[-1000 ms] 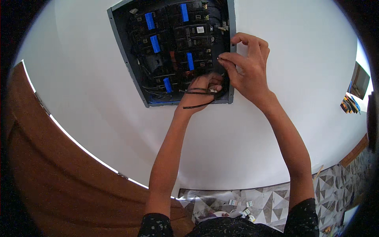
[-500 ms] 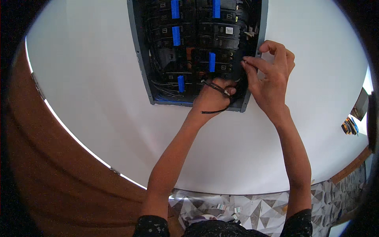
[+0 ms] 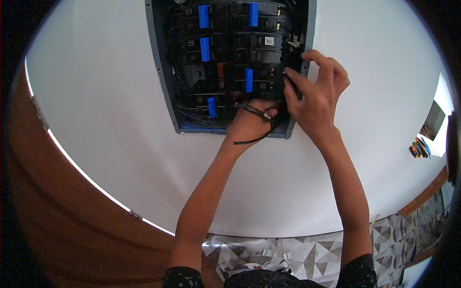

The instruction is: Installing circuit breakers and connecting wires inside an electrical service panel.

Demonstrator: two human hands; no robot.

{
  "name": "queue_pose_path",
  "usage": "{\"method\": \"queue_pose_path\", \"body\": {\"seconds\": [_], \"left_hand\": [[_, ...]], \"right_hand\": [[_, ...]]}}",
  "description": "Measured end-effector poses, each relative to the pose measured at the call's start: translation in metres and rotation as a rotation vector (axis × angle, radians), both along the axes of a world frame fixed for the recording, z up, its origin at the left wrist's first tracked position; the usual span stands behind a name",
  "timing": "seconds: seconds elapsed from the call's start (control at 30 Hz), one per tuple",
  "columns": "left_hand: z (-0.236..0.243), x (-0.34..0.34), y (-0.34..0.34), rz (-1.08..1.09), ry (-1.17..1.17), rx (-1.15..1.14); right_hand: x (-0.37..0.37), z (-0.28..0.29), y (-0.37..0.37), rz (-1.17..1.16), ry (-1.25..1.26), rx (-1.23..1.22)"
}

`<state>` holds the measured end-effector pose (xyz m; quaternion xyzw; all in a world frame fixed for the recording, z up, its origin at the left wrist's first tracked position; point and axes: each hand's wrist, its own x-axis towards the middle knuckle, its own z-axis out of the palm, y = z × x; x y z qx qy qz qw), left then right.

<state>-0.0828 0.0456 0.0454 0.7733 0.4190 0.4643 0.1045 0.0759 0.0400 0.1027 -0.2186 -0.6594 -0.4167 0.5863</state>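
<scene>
A grey metal breaker panel (image 3: 309,26) on the white wall holds rows of black breakers (image 3: 266,55) with blue tabs (image 3: 205,49) on several. My left hand (image 3: 249,122) is inside the panel at its lower middle, fingers curled and partly hidden, with black wires (image 3: 247,142) looped across its back; what it grips cannot be made out. My right hand (image 3: 317,101) is at the panel's right edge, thumb and index drawn close near the breaker terminals (image 3: 272,74) on something too small to make out, its other fingers bent.
White wall (image 3: 115,125) surrounds the panel. A brown door (image 3: 72,201) curves along the left. Patterned floor tiles (image 3: 317,254) with small cartons (image 3: 287,255) lie below. At the right, orange-and-black tools (image 3: 418,149) sit by an opening.
The view has shifted, so the panel sits farther right than a second ago. My left thumb is more tucked among the wires; my right hand stays pinched at the panel's right side.
</scene>
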Motion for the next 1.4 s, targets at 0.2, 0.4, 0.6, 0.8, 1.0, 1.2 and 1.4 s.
{"method": "queue_pose_path", "body": {"seconds": [0.2, 0.4, 0.6, 0.8, 1.0, 1.2, 1.4], "left_hand": [[-0.005, 0.0, 0.003, -0.041, -0.064, 0.008], [-0.007, -0.002, 0.005, -0.001, -0.026, 0.087], [-0.008, -0.002, 0.006, -0.1, -0.103, 0.054], [-0.007, -0.004, 0.007, -0.054, -0.03, 0.045], [-0.003, -0.001, -0.002, -0.06, -0.093, 0.045], [-0.001, -0.001, -0.005, 0.059, 0.009, 0.0], [-0.006, -0.001, 0.0, 0.039, -0.063, 0.026]], "right_hand": [[0.006, -0.007, 0.001, -0.085, -0.179, 0.089], [-0.003, -0.007, -0.002, -0.182, -0.025, 0.024], [-0.014, 0.002, -0.004, -0.38, -0.028, 0.029], [-0.015, 0.008, -0.004, -0.396, -0.102, -0.049], [-0.011, 0.011, -0.007, -0.389, -0.131, -0.073], [-0.003, 0.003, -0.009, -0.184, -0.091, -0.059], [0.004, 0.0, 0.002, -0.101, -0.187, 0.121]]}}
